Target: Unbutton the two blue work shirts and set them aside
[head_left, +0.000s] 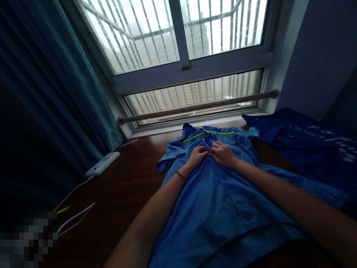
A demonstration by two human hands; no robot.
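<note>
A blue short-sleeved shirt (200, 208) with yellow-green piping lies spread on the dark wooden surface, its collar end toward the window. My left hand (198, 154) pinches the front edge of the shirt near the chest. Close beside it, almost touching, my right hand (221, 153) has its fingers closed on the opposite front edge. Small buttons show along the front below my hands. Whatever is right between my fingertips is too small to make out. A beaded bracelet (181, 175) circles my left wrist.
A darker blue garment (304, 145) with white print lies at the right. On the left are a white power bank or similar device (103, 163) with a cable, and a long teal curtain (69, 82). A barred window (184, 67) with a horizontal rail (195, 108) stands behind.
</note>
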